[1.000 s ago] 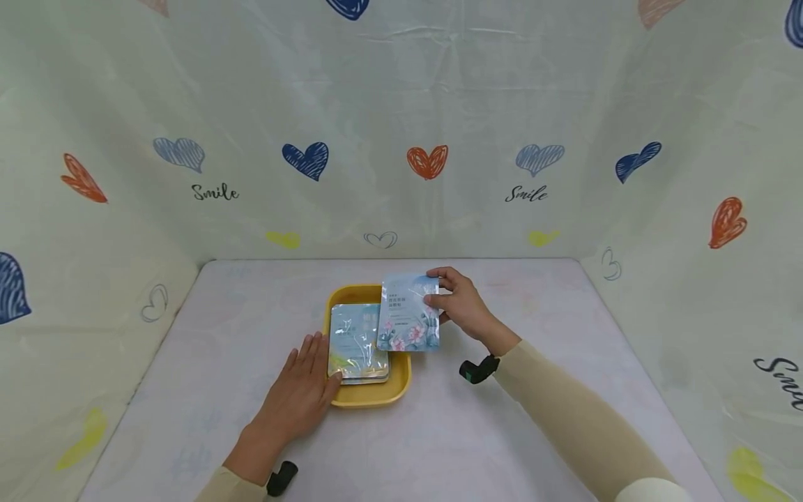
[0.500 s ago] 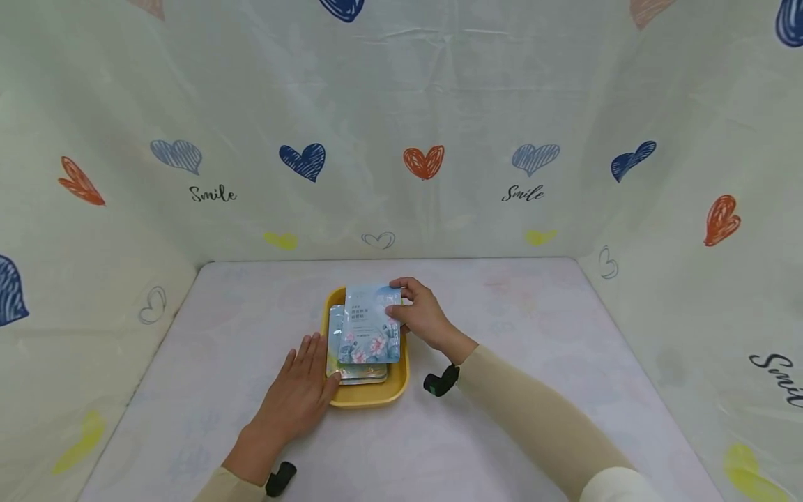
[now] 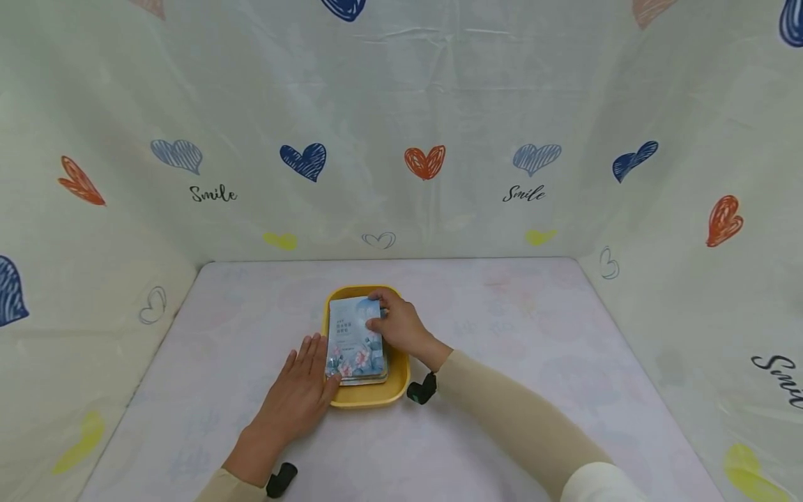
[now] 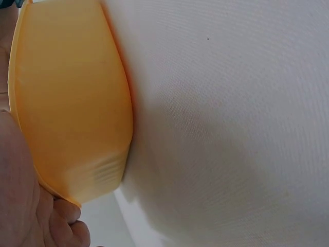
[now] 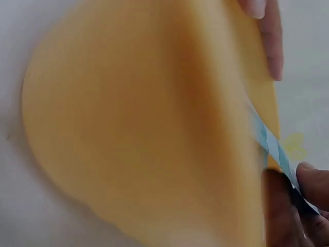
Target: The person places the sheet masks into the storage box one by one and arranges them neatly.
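Since a second ago the right hand (image 3: 400,326) has carried the blue floral packet (image 3: 355,339) leftward from beside the yellow tray (image 3: 370,394) to over the stack inside it; the left hand (image 3: 300,392) has not shifted.

Head view: we note the packet lying on the stack of packets (image 3: 359,378) in the tray, the right thumb and fingers pinching its right edge. The left hand lies flat with straight fingers on the table (image 3: 533,362), fingertips touching the tray's left rim and the stack's corner. We judge the packet light, thin, flexible and glossy, so likely to slide; an edge pinch suits it. The table wears a pale cloth; heart-printed sheeting (image 3: 426,162) walls it on three sides.

Left wrist view: the tray's outer wall (image 4: 72,103) sits on woven cloth, with fingers (image 4: 31,206) against its rim.

Right wrist view: blurred; the tray (image 5: 144,128) fills the frame, and the packet's blue edge (image 5: 272,149) is nipped between fingertips (image 5: 288,206).
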Motion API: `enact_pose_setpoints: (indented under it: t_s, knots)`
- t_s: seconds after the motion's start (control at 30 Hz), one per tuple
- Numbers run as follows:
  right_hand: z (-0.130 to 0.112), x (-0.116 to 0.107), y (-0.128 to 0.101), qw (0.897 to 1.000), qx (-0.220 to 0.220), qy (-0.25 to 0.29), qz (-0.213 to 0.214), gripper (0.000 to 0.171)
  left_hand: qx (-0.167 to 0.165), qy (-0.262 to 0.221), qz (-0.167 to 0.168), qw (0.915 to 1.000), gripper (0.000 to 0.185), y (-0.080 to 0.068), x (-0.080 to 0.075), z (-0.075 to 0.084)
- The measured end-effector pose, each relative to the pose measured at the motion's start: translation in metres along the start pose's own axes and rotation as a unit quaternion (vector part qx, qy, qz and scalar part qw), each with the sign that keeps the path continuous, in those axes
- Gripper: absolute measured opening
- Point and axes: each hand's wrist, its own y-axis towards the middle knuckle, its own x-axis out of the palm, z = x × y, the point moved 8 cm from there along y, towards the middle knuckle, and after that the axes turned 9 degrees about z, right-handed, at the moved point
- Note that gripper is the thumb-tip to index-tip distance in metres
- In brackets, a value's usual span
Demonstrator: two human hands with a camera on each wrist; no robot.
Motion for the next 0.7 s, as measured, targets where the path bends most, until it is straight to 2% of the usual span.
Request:
enact_pose_setpoints:
  t_s: [0.17, 0.37, 0.5, 0.7]
  knots:
    - [-0.0066, 0.0005, -0.0032, 0.996, -0.029, -0.082, 0.001, 0.048, 0.003, -0.001, 0.004, 1.0000, 0.079, -0.0003, 0.0000, 0.0005]
    - [-0.0093, -0.0009, -0.0051, 0.989, -0.044, -0.141, 0.013, 0.054, 0.007, -0.007, 0.012, 0.9999, 0.077, -0.0009, -0.0007, 0.0013]
    - [-0.0087, -0.0023, -0.0052, 0.985, -0.056, -0.159, 0.025, 0.054, 0.009, -0.011, 0.015, 0.9998, 0.075, -0.0013, -0.0016, 0.0023]
    - [-0.0083, -0.0070, -0.0067, 0.986, -0.068, -0.149, 0.041, 0.049, 0.003, -0.011, 0.011, 0.9999, 0.076, -0.0017, -0.0011, 0.0023]
